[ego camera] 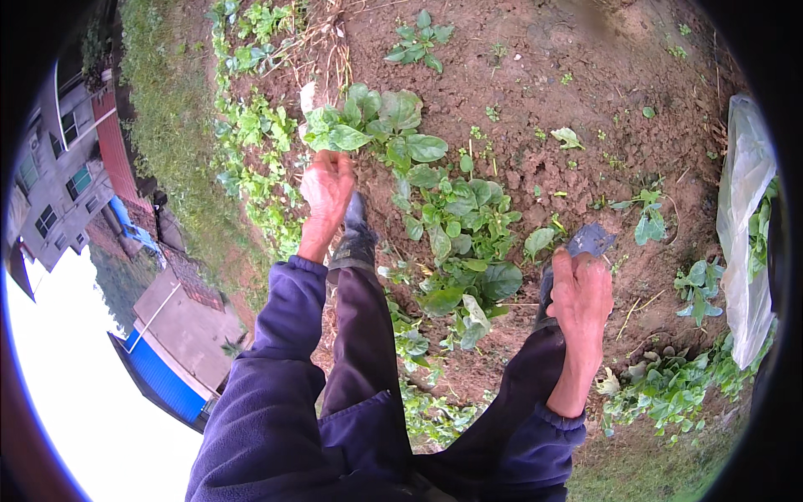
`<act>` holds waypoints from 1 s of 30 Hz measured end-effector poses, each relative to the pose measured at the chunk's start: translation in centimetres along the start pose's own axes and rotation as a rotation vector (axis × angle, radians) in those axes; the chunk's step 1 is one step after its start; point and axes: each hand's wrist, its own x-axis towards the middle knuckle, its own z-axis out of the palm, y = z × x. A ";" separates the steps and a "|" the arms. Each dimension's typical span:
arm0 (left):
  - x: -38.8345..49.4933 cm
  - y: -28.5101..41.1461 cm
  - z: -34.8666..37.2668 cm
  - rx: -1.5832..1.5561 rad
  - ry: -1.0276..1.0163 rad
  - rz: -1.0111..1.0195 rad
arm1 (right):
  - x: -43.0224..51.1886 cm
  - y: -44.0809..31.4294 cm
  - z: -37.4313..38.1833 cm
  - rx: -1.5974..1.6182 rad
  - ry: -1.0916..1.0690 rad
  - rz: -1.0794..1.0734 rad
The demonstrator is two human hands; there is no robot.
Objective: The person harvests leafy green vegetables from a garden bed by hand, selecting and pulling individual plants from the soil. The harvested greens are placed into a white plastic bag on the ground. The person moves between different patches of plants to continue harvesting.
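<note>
My left hand [327, 188] is closed with thumb and fingers on a bunch of leafy greens [335, 130], whose broad leaves spread above the fingertips. In my right hand [582, 295] is a small hand tool with a flat, soil-smeared grey blade [591, 239]; its handle is hidden inside the fist. Between the two hands grows a row of broad-leaved green plants [464, 213], some leaves yellowed or holed. One loose-looking leaf [538, 240] lies just left of the blade.
My rubber boots [352, 241] straddle the row on brown soil [533, 81]. A translucent plastic bag [746, 238] with greens in it is at the right. Seedlings [649, 219] dot the soil, and lettuce-like plants [260, 138] line the left. Buildings [59, 182] are farther off.
</note>
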 end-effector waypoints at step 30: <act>8.7 -6.0 13.0 0.347 -0.412 -0.191 | 0.6 -3.5 5.6 -0.042 -0.067 0.054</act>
